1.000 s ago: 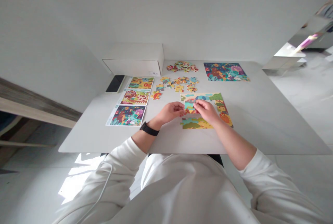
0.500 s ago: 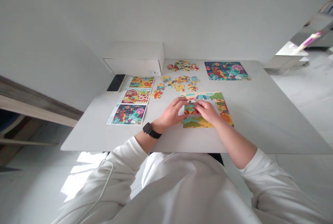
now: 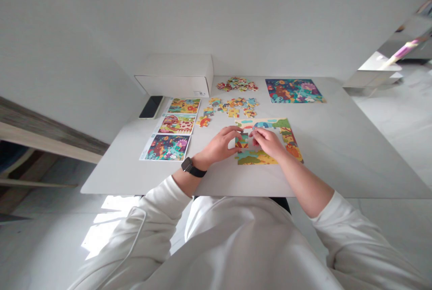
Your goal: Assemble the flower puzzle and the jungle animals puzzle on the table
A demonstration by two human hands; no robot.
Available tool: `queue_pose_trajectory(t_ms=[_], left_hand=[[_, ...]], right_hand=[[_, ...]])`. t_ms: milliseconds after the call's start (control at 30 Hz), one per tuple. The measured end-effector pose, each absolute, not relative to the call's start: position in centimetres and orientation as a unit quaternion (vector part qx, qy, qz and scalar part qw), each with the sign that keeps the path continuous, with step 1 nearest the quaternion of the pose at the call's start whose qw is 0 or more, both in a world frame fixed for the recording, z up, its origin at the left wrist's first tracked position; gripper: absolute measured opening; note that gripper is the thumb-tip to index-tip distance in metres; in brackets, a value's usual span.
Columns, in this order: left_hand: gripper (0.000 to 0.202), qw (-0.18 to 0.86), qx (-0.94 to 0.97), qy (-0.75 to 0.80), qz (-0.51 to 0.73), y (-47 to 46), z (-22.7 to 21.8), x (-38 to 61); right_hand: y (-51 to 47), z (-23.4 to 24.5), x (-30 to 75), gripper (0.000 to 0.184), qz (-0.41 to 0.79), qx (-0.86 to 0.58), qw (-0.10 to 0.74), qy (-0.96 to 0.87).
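Observation:
A partly assembled jigsaw puzzle (image 3: pixel 258 157) with animals and trees lies before me, an open gap in its middle. My left hand (image 3: pixel 221 145) is at the puzzle's left side, thumb and fingers curved around a small joined section of puzzle pieces (image 3: pixel 241 140) in green and red. Over the gap, my right hand (image 3: pixel 268 140) pinches with thumb and forefinger what looks like a puzzle piece, mostly hidden by the fingers. The two hands are slightly apart. Loose puzzle pieces (image 3: pixel 233 113) in yellow and blue are scattered just beyond them.
Another pile of puzzle pieces (image 3: pixel 237 84) lies farther back. A finished dark-blue puzzle (image 3: pixel 293 91) is at the back right. On the left are a reference sheet (image 3: pixel 175 123) with three pictures, a phone (image 3: pixel 151 107) and a white box (image 3: pixel 173 76).
The joined section has shifted left with my left hand, and white tabletop now shows between it and my right fingers. My right hand has barely moved.

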State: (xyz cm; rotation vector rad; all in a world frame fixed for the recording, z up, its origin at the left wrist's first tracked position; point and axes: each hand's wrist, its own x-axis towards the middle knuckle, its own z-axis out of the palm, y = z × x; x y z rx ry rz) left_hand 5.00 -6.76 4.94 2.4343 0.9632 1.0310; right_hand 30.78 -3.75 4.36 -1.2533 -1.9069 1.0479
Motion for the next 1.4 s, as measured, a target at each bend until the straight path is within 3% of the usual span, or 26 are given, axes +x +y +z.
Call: queue_pose_trajectory(t_ms=[267, 633, 1400], left_hand=[[0.027, 0.247, 0.857, 0.361, 0.273, -8.7, 6.2, 1.9], [0.029, 0.240, 0.887, 0.354, 0.176, -9.5, 5.2, 1.4], [0.028, 0.231, 0.884, 0.361, 0.184, -9.5, 4.7, 1.4]], right_hand=[[-3.5, 4.0, 31.4, 0.045, 0.392, -0.478, 0.316, -0.720], [-3.6, 4.2, 31.4, 0.047, 0.382, -0.481, 0.320, -0.721], [-3.6, 4.1, 31.3, 0.036, 0.362, -0.485, 0.302, -0.737]])
